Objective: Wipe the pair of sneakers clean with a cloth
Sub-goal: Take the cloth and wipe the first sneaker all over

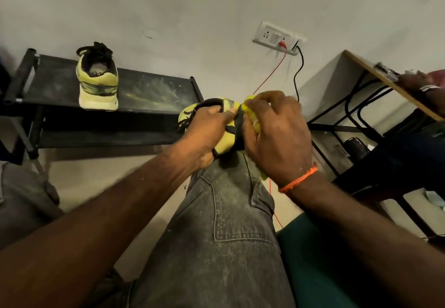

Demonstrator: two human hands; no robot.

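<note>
Step in hand: wiping the heel and collar area of one sneaker [222, 142], which is propped on the person's knee [231, 187].
Left hand [207, 127]: grips the sneaker from the lace side, fingers [216, 111] curled over the black collar rim and clamped on it.
Right hand [277, 134]: fingers [269, 100] bunched together and curled round a yellow cloth [252, 117], pressing it against the shoe just beside the left fingertips.
Cloth: mostly hidden under the right palm; a tail of it shows below the wrist, near the orange wristband [298, 179].
Held sneaker: between the two sets of fingers, its laces hanging out beyond the left knuckles; which part the cloth actually touches is partly hidden.
Second sneaker [97, 79]: well apart from both hands, upright on a black shoe rack [154, 91], heel toward the camera, untouched.
Doing it well: keep the left grip firm so the shoe cannot twist, and rub in short strokes away from the left fingertips. Refolding the cloth to a fresh face should stop dirt from smearing back.
Risk: cloth and shoe are nearly one colour, so missed patches may be hard to spot.
Progress: judged partway; the racked shoe looks still due.
</note>
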